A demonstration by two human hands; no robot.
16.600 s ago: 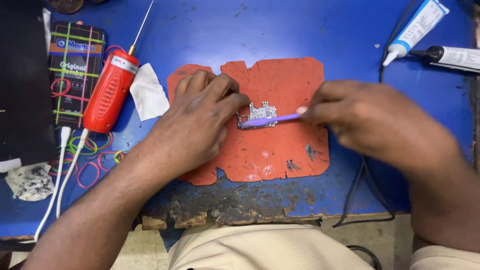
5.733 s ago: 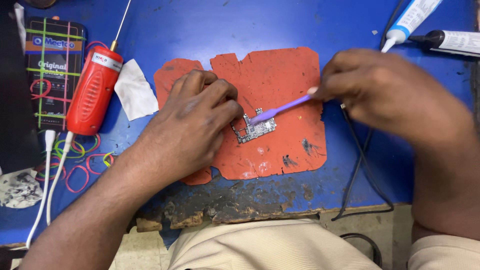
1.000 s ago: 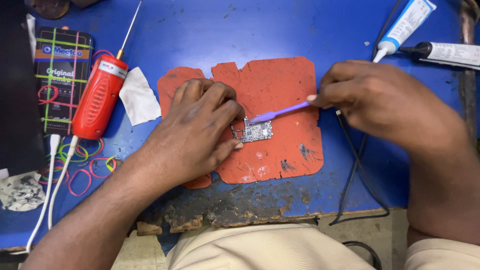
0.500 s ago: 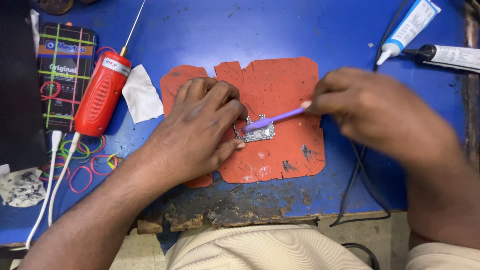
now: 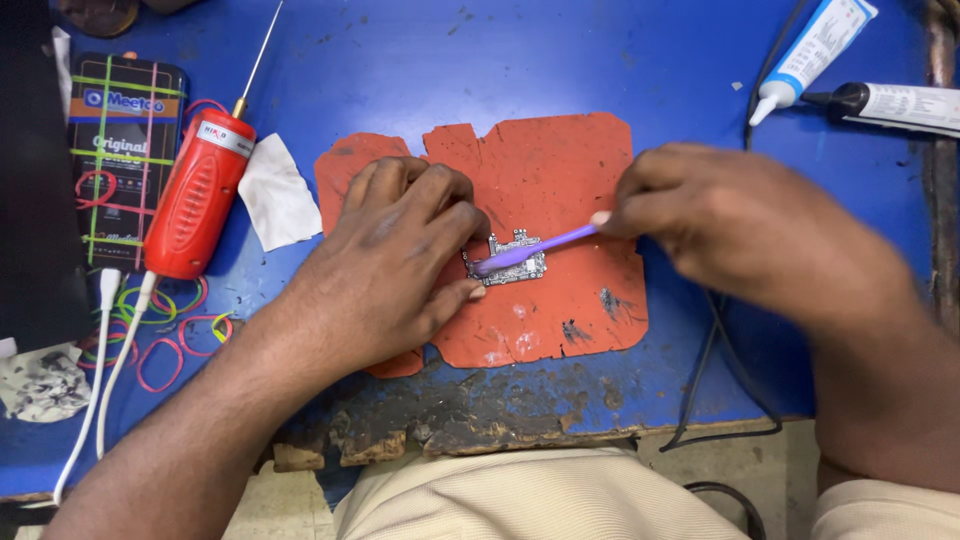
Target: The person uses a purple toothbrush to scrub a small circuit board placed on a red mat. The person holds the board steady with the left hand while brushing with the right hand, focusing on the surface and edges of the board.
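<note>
A worn blue counter (image 5: pixel 560 60), its front edge chipped and dark, carries an orange work mat (image 5: pixel 570 170) with ragged, notched edges. On the mat, the person's left hand (image 5: pixel 390 265) lies spread over the near left part, fingertips and thumb pressing the left end of a small silver circuit board (image 5: pixel 515 265) that lies flat near the mat's centre. The right hand (image 5: pixel 720 225) is closed around the handle of a thin purple brush (image 5: pixel 530 250), whose tip rests on the board's top face. Left of the mat lies a red handheld tool (image 5: pixel 195 195) with a long metal tip pointing away and a white cable (image 5: pixel 100 370) trailing toward the front edge. Beside it lie a dark flat package bound with coloured rubber bands (image 5: pixel 125 160), a white scrap of cloth (image 5: pixel 275 195) and loose rubber bands (image 5: pixel 165 330). At far right lie two capped adhesive tubes, one white and blue (image 5: pixel 815 50), one white with a black nozzle (image 5: pixel 890 103); what they contain does not show. A black cable (image 5: pixel 710 370) loops under the right wrist.
</note>
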